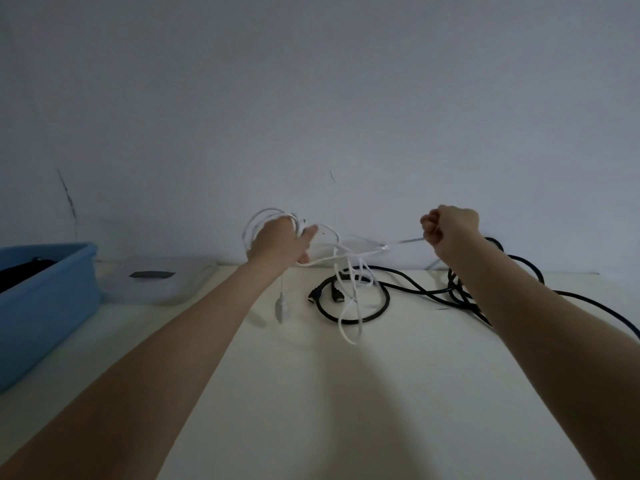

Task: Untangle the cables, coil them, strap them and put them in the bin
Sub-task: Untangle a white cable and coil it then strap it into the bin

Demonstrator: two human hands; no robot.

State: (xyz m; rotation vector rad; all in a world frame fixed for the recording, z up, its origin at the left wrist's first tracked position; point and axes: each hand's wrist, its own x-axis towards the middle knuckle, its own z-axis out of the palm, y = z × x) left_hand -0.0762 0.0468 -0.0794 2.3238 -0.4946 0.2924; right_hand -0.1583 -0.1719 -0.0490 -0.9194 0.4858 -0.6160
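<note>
White cable point(349, 306): smooth, looks like slightly glossy plastic jacket; black cable point(408, 284): thicker, matt rubbery sheath. Blue bin point(52, 292): smooth plastic, low sheen; clear container point(156, 282) beside it: translucent plastic. Table point(311, 393): smooth matt cream top; wall point(311, 98): matt paint.

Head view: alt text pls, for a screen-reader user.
A left hand holds coiled loops of a white cable while the right hand pulls its free end taut above a table. A black cable lies tangled behind; a blue bin sits left.

Near table point(311, 410) open — cables point(408, 289) apparently behind.
</note>
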